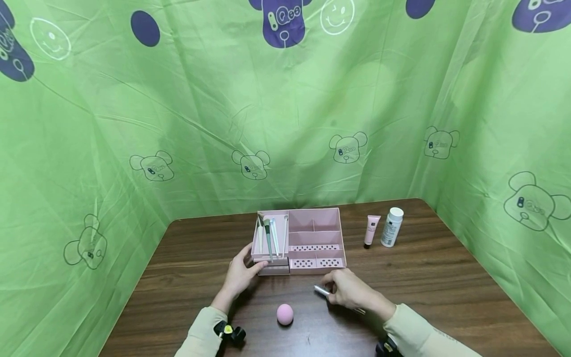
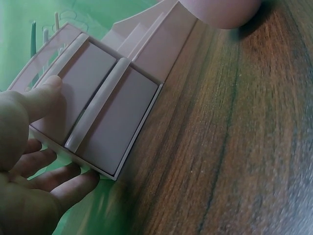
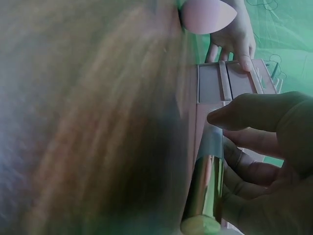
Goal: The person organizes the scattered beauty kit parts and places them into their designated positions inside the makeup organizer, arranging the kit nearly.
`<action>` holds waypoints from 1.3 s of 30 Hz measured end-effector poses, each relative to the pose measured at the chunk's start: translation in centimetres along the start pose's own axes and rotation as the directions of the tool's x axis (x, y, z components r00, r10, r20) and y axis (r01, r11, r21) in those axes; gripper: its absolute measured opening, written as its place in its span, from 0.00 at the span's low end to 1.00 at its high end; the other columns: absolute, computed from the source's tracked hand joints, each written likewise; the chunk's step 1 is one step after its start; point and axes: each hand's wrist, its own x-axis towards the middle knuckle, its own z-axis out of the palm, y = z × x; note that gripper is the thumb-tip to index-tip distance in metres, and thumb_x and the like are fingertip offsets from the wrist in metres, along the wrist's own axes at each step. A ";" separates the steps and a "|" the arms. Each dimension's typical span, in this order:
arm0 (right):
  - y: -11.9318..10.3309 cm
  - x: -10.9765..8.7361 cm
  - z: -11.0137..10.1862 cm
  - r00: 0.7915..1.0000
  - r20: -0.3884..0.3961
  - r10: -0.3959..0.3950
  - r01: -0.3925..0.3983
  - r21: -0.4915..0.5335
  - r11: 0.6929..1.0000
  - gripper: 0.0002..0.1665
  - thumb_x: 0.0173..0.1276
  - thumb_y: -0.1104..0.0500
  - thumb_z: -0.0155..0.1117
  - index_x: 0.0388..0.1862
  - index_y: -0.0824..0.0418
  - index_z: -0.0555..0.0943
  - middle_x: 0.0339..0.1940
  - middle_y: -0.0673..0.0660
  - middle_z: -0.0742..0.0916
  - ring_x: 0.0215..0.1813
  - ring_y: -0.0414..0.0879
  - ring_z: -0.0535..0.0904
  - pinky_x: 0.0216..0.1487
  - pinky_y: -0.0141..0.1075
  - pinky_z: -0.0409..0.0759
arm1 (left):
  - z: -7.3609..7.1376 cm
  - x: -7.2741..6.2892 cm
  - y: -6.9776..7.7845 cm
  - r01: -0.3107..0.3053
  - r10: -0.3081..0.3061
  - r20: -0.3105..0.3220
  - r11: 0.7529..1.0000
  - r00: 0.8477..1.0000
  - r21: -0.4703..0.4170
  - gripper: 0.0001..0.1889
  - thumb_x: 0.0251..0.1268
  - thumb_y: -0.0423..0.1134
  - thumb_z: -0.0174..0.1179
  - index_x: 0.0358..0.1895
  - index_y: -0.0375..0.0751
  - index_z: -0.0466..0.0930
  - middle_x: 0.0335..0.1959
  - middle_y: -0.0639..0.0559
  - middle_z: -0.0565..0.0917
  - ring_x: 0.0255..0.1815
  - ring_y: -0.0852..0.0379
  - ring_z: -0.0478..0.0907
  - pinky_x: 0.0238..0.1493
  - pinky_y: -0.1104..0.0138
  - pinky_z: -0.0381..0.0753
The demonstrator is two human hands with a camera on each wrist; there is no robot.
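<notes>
A pink makeup organizer (image 1: 315, 225) stands on the table with brushes (image 1: 268, 233) in its left section. My left hand (image 1: 241, 271) holds its front left corner, thumb on the upper drawer front (image 2: 78, 90), the other fingers along the side. Just in front of the organizer, my right hand (image 1: 350, 288) pinches a slim silver-and-gold cosmetic tube (image 3: 205, 181). The silver end (image 1: 320, 289) pokes out past the fingers toward the left, and the middle is hidden under the hand in the head view. Between the hands, nearer me, sits a pink makeup sponge (image 1: 285, 314).
To the right of the organizer stand a small pink squeeze tube (image 1: 371, 230) with a black cap and a white bottle (image 1: 392, 228). A green printed curtain (image 1: 290, 109) surrounds the back and sides of the wooden table (image 1: 187, 277).
</notes>
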 end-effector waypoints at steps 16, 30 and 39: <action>-0.4 2.6 -3.4 0.998 -0.057 -0.010 0.008 -0.036 0.999 0.18 0.47 0.68 0.68 0.39 0.57 0.87 0.26 0.46 0.86 0.28 0.34 0.78 0.28 0.26 0.78 | -0.1 0.2 -0.1 -0.009 0.010 -0.003 1.000 1.000 0.022 0.40 0.52 0.42 0.74 0.69 0.36 0.67 0.61 0.35 0.78 0.62 0.41 0.77 0.62 0.58 0.78; -1.4 4.5 -4.5 0.997 -0.082 -0.013 0.009 -0.046 0.999 0.18 0.50 0.67 0.70 0.42 0.58 0.87 0.24 0.45 0.84 0.25 0.34 0.76 0.25 0.25 0.77 | -0.2 0.1 -0.3 -0.003 0.003 -0.008 1.000 1.000 0.014 0.40 0.51 0.42 0.75 0.69 0.38 0.68 0.60 0.36 0.79 0.62 0.42 0.77 0.62 0.59 0.77; -1.4 6.1 -4.9 0.996 -0.092 0.002 -0.003 -0.015 1.000 0.18 0.48 0.70 0.66 0.40 0.58 0.87 0.23 0.46 0.85 0.25 0.32 0.76 0.28 0.25 0.77 | 0.0 -0.3 0.9 -0.006 0.006 -0.007 1.000 1.000 0.019 0.38 0.53 0.38 0.73 0.68 0.35 0.68 0.60 0.35 0.79 0.61 0.41 0.77 0.62 0.57 0.77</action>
